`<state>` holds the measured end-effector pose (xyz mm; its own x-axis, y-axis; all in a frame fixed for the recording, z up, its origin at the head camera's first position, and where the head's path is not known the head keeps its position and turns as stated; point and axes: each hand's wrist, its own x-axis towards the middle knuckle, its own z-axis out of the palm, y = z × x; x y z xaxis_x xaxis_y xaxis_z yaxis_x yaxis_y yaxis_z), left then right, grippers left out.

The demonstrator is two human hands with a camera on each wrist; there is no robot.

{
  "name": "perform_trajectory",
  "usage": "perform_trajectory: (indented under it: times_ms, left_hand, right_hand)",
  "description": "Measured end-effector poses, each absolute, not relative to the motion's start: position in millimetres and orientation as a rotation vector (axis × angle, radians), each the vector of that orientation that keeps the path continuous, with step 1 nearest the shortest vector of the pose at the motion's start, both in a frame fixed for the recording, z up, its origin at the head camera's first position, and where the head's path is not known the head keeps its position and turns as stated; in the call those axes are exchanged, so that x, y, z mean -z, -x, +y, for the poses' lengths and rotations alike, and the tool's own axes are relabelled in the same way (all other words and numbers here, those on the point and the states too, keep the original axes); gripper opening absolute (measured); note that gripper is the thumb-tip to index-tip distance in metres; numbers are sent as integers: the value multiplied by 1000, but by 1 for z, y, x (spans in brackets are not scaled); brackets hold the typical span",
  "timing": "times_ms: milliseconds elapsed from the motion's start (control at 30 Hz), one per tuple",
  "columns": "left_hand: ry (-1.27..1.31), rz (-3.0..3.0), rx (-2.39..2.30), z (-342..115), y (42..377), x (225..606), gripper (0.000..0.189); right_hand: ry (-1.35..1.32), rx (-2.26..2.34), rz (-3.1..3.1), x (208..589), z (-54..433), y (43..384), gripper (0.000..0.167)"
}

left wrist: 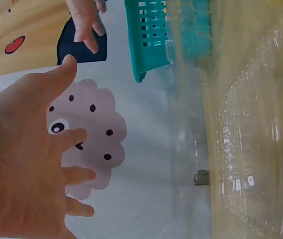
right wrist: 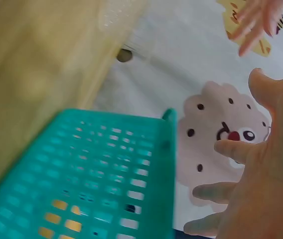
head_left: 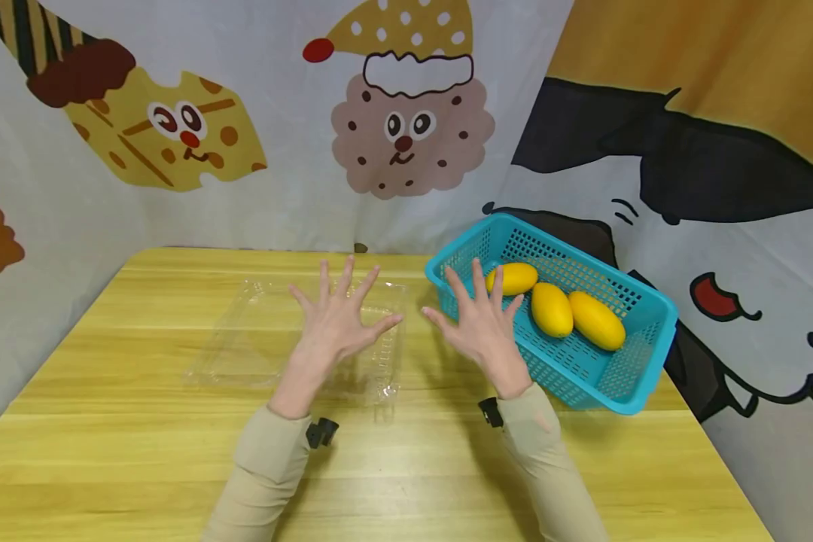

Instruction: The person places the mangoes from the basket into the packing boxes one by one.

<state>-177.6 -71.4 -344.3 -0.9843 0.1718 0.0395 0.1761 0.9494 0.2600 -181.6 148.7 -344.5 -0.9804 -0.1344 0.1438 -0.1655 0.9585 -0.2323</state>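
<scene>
Seemingly at the ready stage, the left hand (head_left: 337, 320) and right hand (head_left: 482, 327) hover, fingers spread, near a clear plastic box (head_left: 260, 331), centre-left, and a blue basket (head_left: 558, 376) of yellow fruits (head_left: 552, 310), right; grasping anything calls for curled fingers.

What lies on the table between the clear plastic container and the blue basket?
In the head view, bare wood-grain tabletop, partly hidden behind the right hand.

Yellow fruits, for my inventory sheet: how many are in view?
3, all in the blue basket: the leftmost fruit, partly behind the right hand; the middle fruit; and the rightmost fruit. Another could be hidden behind that hand or low in the basket.
</scene>
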Motion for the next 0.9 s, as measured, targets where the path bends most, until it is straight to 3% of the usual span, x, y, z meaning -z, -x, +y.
perform_trajectory:
  times_ms: [200, 433, 600, 900]
  left_hand:
    - [254, -3090, 427, -83, 174, 345, 79]
    - [134, -3168, 401, -112, 164, 351, 68]
    - [44, -3199, 361, -131, 157, 356, 64]
    - [32, -3187, 342, -147, 148, 366, 51]
  right_hand:
    - [-266, -407, -2855, 312, 155, 188, 71]
    - [-291, -473, -2718, 252, 185, 208, 47]
    - [-282, -401, -2873, 221, 218, 231, 46]
    - [-301, -88, -3229, 242, 269, 271, 47]
